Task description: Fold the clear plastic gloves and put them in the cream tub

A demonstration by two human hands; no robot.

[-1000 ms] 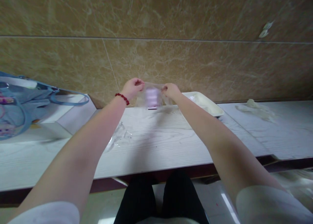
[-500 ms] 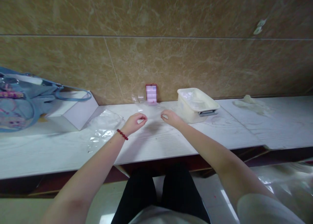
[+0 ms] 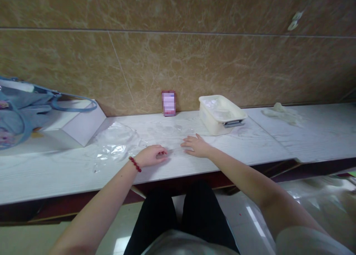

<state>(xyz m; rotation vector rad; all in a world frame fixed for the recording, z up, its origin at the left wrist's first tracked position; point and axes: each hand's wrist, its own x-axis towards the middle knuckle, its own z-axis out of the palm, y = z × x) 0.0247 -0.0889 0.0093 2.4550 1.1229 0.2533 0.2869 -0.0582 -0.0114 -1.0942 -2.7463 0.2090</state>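
Observation:
A clear, thin plastic sheet or bag lies on the white wood-grain counter in front of me, its outline hard to make out. My right hand rests palm down at its right side, fingers spread. At its near left side is my left hand, fingers loosely curled, with a gap between thumb and fingertips and nothing visible between them. A red bead bracelet circles my left wrist. Left of that hand lies a pile of clear plastic bags, crinkled and shiny.
A cream plastic bin with clear plastic inside stands to the right. Against the wall leans a phone. White box and blue bag sit at left; a crumpled pale glove-like item lies far right. The counter's front edge is close to my legs.
Both hands have come down and nearer to me. The clear plastic that was held up between them now lies on the counter. My right fingers have gone from a pinch to spread; the left have loosened.

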